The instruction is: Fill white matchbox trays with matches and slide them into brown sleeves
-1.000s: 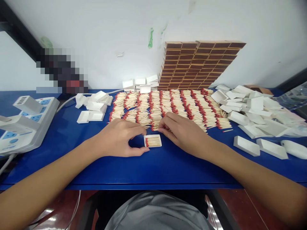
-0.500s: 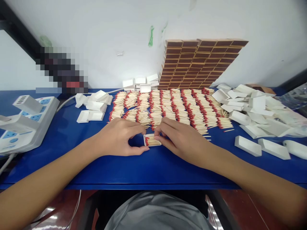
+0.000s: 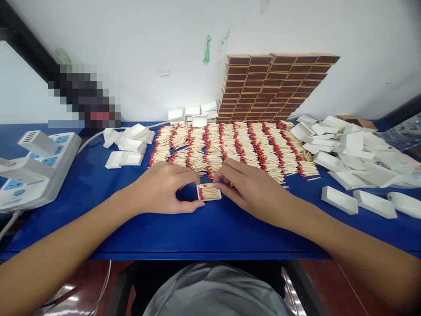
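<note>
In the head view, a small white matchbox tray (image 3: 214, 199) lies on the blue table with red-headed matches (image 3: 209, 193) inside, heads to the left. My left hand (image 3: 166, 188) grips the tray's left end between thumb and index finger. At the tray's upper right edge, my right hand (image 3: 245, 186) pinches the tail ends of matches whose heads rest over the tray; how many is hidden by the fingers. Just beyond both hands, loose matches (image 3: 230, 147) lie in several long rows.
Stacked matchboxes (image 3: 276, 87) stand against the wall. Empty white trays lie in a heap (image 3: 355, 136) at right, a small pile (image 3: 130, 145) at left and a stack (image 3: 192, 114) behind the matches. A power strip (image 3: 55, 171) with plugged-in adapters sits far left.
My right hand has lifted slightly, from the tray's right end to its upper right edge, showing more of the matches inside. The left hand and the tray have stayed put.
</note>
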### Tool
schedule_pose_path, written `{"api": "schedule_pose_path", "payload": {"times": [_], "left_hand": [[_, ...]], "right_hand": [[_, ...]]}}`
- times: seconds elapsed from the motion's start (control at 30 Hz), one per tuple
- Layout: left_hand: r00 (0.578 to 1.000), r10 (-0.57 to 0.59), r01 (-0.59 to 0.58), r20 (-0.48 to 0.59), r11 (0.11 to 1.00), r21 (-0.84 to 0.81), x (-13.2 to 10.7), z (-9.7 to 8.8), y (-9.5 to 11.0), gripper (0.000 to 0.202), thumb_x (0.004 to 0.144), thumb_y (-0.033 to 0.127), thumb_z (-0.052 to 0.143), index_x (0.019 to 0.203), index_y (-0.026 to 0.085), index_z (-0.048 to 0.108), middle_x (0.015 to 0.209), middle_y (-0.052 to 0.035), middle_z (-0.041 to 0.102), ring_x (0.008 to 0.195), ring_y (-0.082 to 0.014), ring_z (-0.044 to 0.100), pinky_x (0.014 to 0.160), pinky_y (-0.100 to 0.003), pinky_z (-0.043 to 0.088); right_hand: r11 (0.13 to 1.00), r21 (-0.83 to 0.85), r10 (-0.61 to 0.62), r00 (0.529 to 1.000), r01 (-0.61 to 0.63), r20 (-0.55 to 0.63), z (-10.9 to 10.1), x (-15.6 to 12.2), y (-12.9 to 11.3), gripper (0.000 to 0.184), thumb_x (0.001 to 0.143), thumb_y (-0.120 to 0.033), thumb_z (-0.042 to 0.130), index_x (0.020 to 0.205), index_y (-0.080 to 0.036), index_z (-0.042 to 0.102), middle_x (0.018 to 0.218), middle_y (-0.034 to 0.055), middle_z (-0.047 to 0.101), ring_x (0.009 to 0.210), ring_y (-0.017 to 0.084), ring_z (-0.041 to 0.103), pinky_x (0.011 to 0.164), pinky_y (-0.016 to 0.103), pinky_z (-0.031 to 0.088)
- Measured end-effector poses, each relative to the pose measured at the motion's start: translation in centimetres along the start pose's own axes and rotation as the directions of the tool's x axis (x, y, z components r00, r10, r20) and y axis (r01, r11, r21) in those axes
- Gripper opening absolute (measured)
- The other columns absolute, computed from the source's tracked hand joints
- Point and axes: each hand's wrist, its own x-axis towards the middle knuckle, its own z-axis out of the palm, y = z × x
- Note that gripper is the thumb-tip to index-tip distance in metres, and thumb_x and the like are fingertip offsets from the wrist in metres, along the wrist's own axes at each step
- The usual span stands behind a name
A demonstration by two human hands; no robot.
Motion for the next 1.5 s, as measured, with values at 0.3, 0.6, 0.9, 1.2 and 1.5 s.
{"api": "schedule_pose_path", "payload": {"times": [0.3, 0.6, 0.9, 1.2, 1.5], "left_hand": [[1.000, 0.002, -0.002, -0.007, 1.000, -0.017, 0.2, 0.0, 0.0, 0.025, 0.089, 0.043, 0.075, 0.096, 0.019, 0.072, 0.073, 0.0035, 0.070, 0.060, -0.0103, 0.062, 0.056, -0.024, 0.042], [1.000, -0.004, 0.004, -0.005, 1.000, -0.015, 0.0, 0.0, -0.1, 0.026, 0.089, 0.043, 0.074, 0.095, 0.019, 0.071, 0.071, 0.0039, 0.068, 0.059, -0.0104, 0.061, 0.056, -0.024, 0.041], [1.000, -0.002, 0.001, -0.008, 1.000, -0.008, 0.1, 0.1, 0.0, 0.027, 0.090, 0.045, 0.073, 0.095, 0.019, 0.071, 0.071, 0.0032, 0.068, 0.060, -0.0112, 0.062, 0.057, -0.024, 0.042], [1.000, -0.002, 0.002, -0.007, 1.000, -0.003, 0.0, 0.0, 0.0, 0.027, 0.090, 0.046, 0.072, 0.095, 0.019, 0.071, 0.071, 0.0028, 0.069, 0.061, -0.0117, 0.062, 0.057, -0.025, 0.042], [1.000, -0.002, 0.002, -0.010, 1.000, 0.014, 0.0, 0.1, 0.0, 0.028, 0.090, 0.046, 0.072, 0.094, 0.019, 0.071, 0.070, 0.0029, 0.068, 0.059, -0.0114, 0.061, 0.056, -0.025, 0.041]], "right_hand": [[1.000, 0.000, 0.017, 1.000, -0.017, 0.010, -0.1, -0.1, -0.1, 0.010, 0.106, -0.024, 0.053, 0.102, -0.018, 0.060, 0.101, 0.0081, 0.066, 0.086, 0.020, 0.065, 0.071, 0.032, 0.048], [1.000, -0.015, -0.001, 1.000, 0.001, -0.001, 0.1, -0.1, -0.3, 0.010, 0.106, -0.023, 0.054, 0.100, -0.018, 0.060, 0.099, 0.0071, 0.066, 0.084, 0.020, 0.064, 0.069, 0.031, 0.047], [0.998, 0.065, 0.016, 1.000, -0.016, 0.007, -0.1, -0.1, -0.2, 0.013, 0.107, -0.027, 0.052, 0.104, -0.019, 0.062, 0.101, 0.0072, 0.067, 0.085, 0.019, 0.064, 0.072, 0.032, 0.047], [0.993, 0.112, 0.010, 0.994, -0.022, 0.110, -0.5, 0.0, 0.5, 0.010, 0.103, -0.025, 0.057, 0.100, -0.020, 0.065, 0.100, 0.0053, 0.064, 0.083, 0.017, 0.061, 0.070, 0.031, 0.045], [0.995, 0.095, 0.001, 0.996, -0.009, 0.089, 0.1, 0.0, 0.4, 0.012, 0.105, -0.024, 0.055, 0.098, -0.020, 0.063, 0.101, 0.0050, 0.064, 0.079, 0.016, 0.060, 0.068, 0.029, 0.043]]}}
